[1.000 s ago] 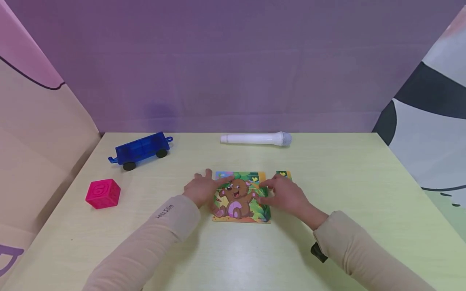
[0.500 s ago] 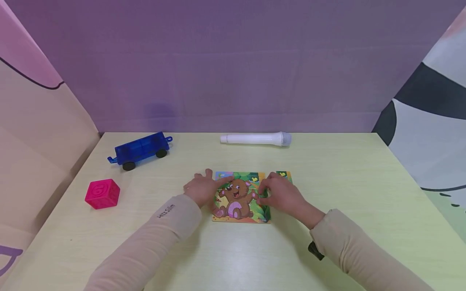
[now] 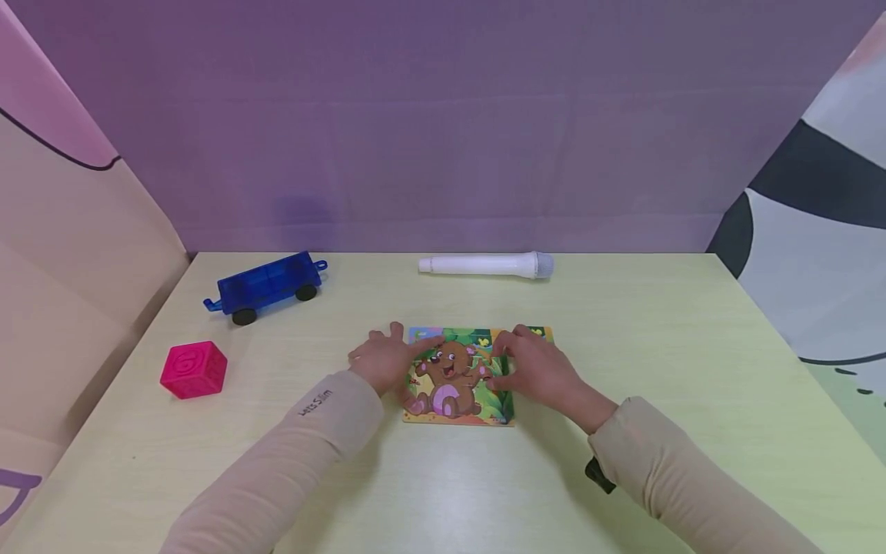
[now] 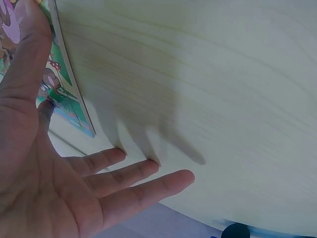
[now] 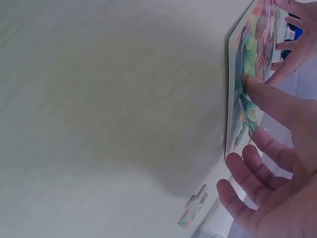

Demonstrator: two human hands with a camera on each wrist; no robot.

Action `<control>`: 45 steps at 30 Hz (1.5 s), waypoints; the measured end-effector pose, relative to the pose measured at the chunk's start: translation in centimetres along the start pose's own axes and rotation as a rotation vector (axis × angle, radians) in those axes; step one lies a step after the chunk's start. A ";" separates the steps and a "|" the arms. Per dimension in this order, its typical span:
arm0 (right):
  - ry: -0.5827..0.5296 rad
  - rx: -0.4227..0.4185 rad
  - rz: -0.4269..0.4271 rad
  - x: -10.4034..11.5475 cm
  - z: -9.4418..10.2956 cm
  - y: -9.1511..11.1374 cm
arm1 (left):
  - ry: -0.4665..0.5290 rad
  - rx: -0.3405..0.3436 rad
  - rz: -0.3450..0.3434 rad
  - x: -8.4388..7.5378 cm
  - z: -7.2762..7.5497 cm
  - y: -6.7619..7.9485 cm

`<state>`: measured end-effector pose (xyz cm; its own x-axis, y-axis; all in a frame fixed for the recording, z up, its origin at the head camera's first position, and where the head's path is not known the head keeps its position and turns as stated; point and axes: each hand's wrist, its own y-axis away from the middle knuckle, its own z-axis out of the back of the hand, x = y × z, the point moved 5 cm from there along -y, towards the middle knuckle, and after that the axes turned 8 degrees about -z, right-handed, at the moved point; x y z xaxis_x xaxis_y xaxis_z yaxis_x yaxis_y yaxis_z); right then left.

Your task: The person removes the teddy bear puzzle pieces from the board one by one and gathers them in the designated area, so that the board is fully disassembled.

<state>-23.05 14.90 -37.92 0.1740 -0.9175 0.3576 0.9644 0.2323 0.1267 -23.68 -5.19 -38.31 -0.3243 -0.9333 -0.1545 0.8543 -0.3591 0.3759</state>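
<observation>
A bear jigsaw puzzle [image 3: 450, 377] lies on the table under both hands. My left hand [image 3: 388, 363] spreads its straight fingers at the puzzle's left side; its thumb [image 4: 30, 54] and index finger rest on the picture. At the right side, my right hand [image 3: 543, 371] pinches a green puzzle piece [image 5: 249, 113] between thumb and index finger, and that piece stands tilted up from the board in the right wrist view. The other right fingers hang loosely curled. A loose puzzle piece [image 5: 193, 207] lies on the table beyond the right hand, partly hidden by it in the head view.
A white toy microphone [image 3: 484, 265] lies near the table's back edge. To the left stand a blue toy wagon [image 3: 266, 285] with black wheels and a pink cube [image 3: 194, 369]. A purple cloth backdrop [image 3: 443, 131] rises behind the table [image 3: 443, 492].
The right hand has shifted slightly left and its index finger has curled in closer to the thumb at the puzzle's right side. The left hand has stayed in place.
</observation>
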 end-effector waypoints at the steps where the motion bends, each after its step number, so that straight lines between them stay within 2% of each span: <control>1: -0.005 -0.001 -0.001 0.0 0.0 0.0 | 0.001 0.001 0.000 0.0 0.0 0.0; 10: 0.052 -0.050 0.025 0.2 0.4 0.2 | 0.005 0.007 0.000 0.0 0.0 -0.2; 17: -0.150 0.011 0.001 -0.6 1.0 -0.3 | 0.006 0.003 0.004 0.1 0.0 -0.1; 23: -0.253 0.039 -0.005 -1.2 1.1 -0.8 | 0.009 0.004 0.005 0.1 0.0 -0.1; 27: -0.310 0.058 -0.046 -1.3 1.0 -0.9 | 0.015 0.000 -0.001 0.2 0.0 -0.1; 32: -0.244 0.035 -0.051 -1.7 1.0 -1.0 | 0.022 -0.002 -0.011 0.2 0.0 -0.1; 39: -0.089 0.097 0.051 -2.0 0.3 -0.8 | 0.028 -0.004 -0.006 0.2 -0.1 -0.1; 42: -0.025 0.098 0.078 -2.0 0.1 -0.6 | 0.026 -0.001 -0.007 0.2 0.0 0.0; 45: -0.007 0.085 0.092 -1.9 0.2 -0.3 | 0.029 -0.001 -0.008 0.1 0.0 0.1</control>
<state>-23.74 16.63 -38.50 0.2593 -0.8890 0.3775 0.9240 0.3421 0.1707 -23.65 -5.36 -38.27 -0.3189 -0.9298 -0.1837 0.8521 -0.3661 0.3740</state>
